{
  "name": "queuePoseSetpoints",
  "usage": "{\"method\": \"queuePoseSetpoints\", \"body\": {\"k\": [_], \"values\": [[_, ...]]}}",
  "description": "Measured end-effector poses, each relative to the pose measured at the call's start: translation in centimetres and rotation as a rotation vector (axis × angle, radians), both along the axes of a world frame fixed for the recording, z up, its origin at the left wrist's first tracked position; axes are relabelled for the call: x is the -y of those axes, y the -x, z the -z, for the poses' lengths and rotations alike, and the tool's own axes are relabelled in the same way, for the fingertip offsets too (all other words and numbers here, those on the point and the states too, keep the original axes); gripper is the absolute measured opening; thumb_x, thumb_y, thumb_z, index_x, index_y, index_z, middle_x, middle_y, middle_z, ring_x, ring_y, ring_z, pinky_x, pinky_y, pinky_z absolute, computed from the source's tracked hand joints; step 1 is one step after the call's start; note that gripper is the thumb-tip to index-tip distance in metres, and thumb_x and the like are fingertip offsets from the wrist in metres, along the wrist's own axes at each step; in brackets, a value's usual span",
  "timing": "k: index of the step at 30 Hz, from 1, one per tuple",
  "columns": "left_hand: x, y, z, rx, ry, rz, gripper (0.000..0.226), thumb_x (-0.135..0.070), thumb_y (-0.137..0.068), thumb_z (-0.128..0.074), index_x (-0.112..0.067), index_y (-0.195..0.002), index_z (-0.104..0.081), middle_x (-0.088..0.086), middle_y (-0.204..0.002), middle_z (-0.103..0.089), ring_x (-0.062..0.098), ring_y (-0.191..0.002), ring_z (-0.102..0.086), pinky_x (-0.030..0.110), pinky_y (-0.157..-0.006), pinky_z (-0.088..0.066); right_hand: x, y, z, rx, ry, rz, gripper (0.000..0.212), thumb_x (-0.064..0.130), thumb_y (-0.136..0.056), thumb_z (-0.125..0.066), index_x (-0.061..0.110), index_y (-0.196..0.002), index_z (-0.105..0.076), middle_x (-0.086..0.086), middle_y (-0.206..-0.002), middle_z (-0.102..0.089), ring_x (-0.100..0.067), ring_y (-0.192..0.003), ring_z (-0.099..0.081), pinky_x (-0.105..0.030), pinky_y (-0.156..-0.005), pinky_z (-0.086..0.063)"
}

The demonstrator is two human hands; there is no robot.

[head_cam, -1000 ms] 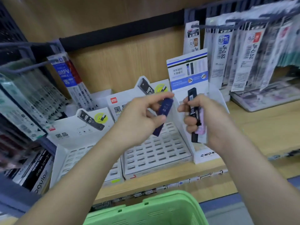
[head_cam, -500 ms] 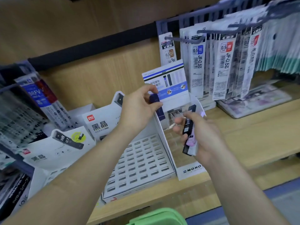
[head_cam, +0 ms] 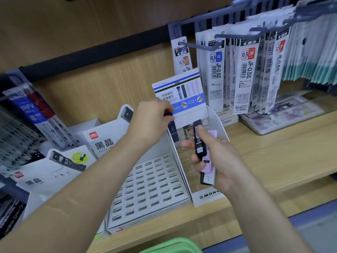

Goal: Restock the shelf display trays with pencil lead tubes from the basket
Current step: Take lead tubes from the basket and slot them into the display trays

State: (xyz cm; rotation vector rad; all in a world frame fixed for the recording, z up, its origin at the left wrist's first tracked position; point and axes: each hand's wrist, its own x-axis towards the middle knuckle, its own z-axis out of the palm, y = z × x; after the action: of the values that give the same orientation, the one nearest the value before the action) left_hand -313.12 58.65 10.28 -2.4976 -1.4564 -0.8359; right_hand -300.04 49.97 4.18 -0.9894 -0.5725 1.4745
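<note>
**Shelf (head_cam: 284,154) restock, tubes in both hands**

At the far left, hanging refill packs (head_cam: 27,123) are seen, blurred. Beside them a white display tray (head_cam: 54,172) marked HB 0.7 is set on the wooden shelf. Just right of it stands a slotted tray (head_cam: 149,189), its floor laid out in rows of small openings.

Above the slotted tray's back corner the left hand (head_cam: 151,119) is held with its fingers curled down over the top end of a dark blue tube (head_cam: 172,129). The tube is kept nearly upright against the left wall of the MONO tray (head_cam: 207,197), at its back, below the printed header card (head_cam: 179,94). Whether its lower end touches the tray floor cannot be told.

At the bottom edge, the rim of the green basket (head_cam: 173,246) is cut off by the frame.

Over the middle of the MONO tray the right hand (head_cam: 224,161) is closed around a small bundle. A black tube (head_cam: 199,141) is pinned by the thumb on its front, and a pink tube (head_cam: 209,161) is gripped behind it. A dark end shows below the pink one; whether it belongs to a third tube cannot be told.

Further right, white refill packets (head_cam: 246,73) marked 0.5 are hung on hooks above the shelf.
</note>
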Motion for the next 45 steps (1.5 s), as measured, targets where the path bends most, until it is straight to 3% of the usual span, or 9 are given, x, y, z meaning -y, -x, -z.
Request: {"method": "queuePoseSetpoints", "body": {"k": [7,10,12,19,24,28,32,37,45], "values": [[0.4,0.1,-0.1,-0.014,-0.063,-0.005,0.019,-0.02,-0.094,-0.054,-0.009,-0.089,-0.07,0.005,-0.083,-0.066,0.02,-0.078,-0.059,0.035,-0.072,-0.046,0.1,-0.2,0.1,-0.145,-0.052,-0.166,0.039,0.041,-0.094,-0.055,0.01,-0.115,-0.062,-0.002,-0.058,-0.053,-0.006,-0.034,-0.03,-0.014,-0.034,-0.023],[2.6,0.2,-0.8,0.361,0.386,0.213,0.018,-0.02,-0.096,-0.056,-0.017,-0.1,-0.072,-0.004,-0.083,-0.07,0.005,-0.074,-0.061,0.024,-0.075,-0.05,0.2,-0.4,-0.1,-0.184,-0.059,-0.278,0.035,0.043,-0.083,-0.059,0.014,-0.102,-0.065,0.001,-0.053,-0.043,-0.004,-0.033,-0.027,-0.014,-0.033,-0.019],[3.8,0.5,-1.0,0.336,0.543,0.299,0.018,-0.013,-0.091,-0.063,-0.021,-0.104,-0.072,-0.004,-0.085,-0.072,0.006,-0.078,-0.066,0.018,-0.079,-0.051,0.2,-0.4,-0.3,-0.178,-0.069,-0.316,0.03,0.043,-0.08,-0.062,0.016,-0.093,-0.066,0.002,-0.053,-0.042,-0.003,-0.032,-0.027,-0.014,-0.032,-0.019],[5.5,1.6,0.7,0.667,0.375,0.162,0.022,-0.01,-0.072,-0.082,-0.029,-0.075,-0.071,-0.008,-0.073,-0.07,0.002,-0.067,-0.062,0.012,-0.067,-0.049,-0.2,-0.5,0.0,-0.285,-0.206,-0.067,0.033,0.031,-0.077,-0.071,0.012,-0.102,-0.059,-0.004,-0.07,-0.056,-0.007,-0.04,-0.041,-0.015,-0.033,-0.028],[7.5,1.4,3.0,0.391,-0.045,0.275,0.017,-0.012,-0.074,-0.079,-0.016,-0.089,-0.074,-0.006,-0.079,-0.065,0.006,-0.069,-0.06,0.023,-0.068,-0.052,-0.3,0.8,-0.1,-0.423,-0.205,-0.043,0.026,0.02,-0.076,-0.067,0.008,-0.1,-0.065,-0.006,-0.074,-0.057,-0.009,-0.056,-0.048,-0.015,-0.035,-0.031],[8.1,1.7,2.2,0.455,0.283,0.314,0.032,0.006,-0.078,-0.071,-0.022,-0.093,-0.076,-0.011,-0.086,-0.067,0.003,-0.076,-0.062,0.013,-0.073,-0.051,-0.3,0.6,0.0,-0.315,-0.175,-0.004,0.035,0.018,-0.081,-0.064,0.005,-0.113,-0.059,-0.01,-0.083,-0.068,-0.009,-0.056,-0.046,-0.015,-0.035,-0.029],[6.4,2.0,0.3,0.71,0.452,0.186,0.023,-0.011,-0.092,-0.061,-0.03,-0.099,-0.071,-0.008,-0.089,-0.072,0.003,-0.073,-0.062,0.019,-0.071,-0.053,0.0,0.5,0.0,-0.191,-0.202,-0.053,0.032,0.023,-0.087,-0.061,0.002,-0.111,-0.064,-0.013,-0.084,-0.071,-0.007,-0.043,-0.044,-0.016,-0.035,-0.025],[5.0,1.4,-0.9,0.688,0.692,0.253,0.015,-0.008,-0.086,-0.067,-0.012,-0.099,-0.073,0.003,-0.083,-0.074,0.007,-0.071,-0.066,0.017,-0.066,-0.053,0.5,0.6,-0.5,-0.054,-0.225,-0.124,0.028,0.027,-0.087,-0.061,0.003,-0.1,-0.067,-0.014,-0.082,-0.07,-0.007,-0.042,-0.044,-0.016,-0.035,-0.026],[2.1,1.5,-3.5,0.878,0.335,0.076,0.015,-0.007,-0.083,-0.072,-0.021,-0.086,-0.073,-0.003,-0.078,-0.072,0.013,-0.067,-0.066,0.032,-0.049,-0.058,-0.5,0.3,-0.4,-0.179,-0.027,0.198,0.008,0.002,-0.091,-0.051,0.01,-0.089,-0.053,-0.007,-0.061,-0.056,-0.011,-0.041,-0.031,-0.018,-0.035,-0.025]]}}
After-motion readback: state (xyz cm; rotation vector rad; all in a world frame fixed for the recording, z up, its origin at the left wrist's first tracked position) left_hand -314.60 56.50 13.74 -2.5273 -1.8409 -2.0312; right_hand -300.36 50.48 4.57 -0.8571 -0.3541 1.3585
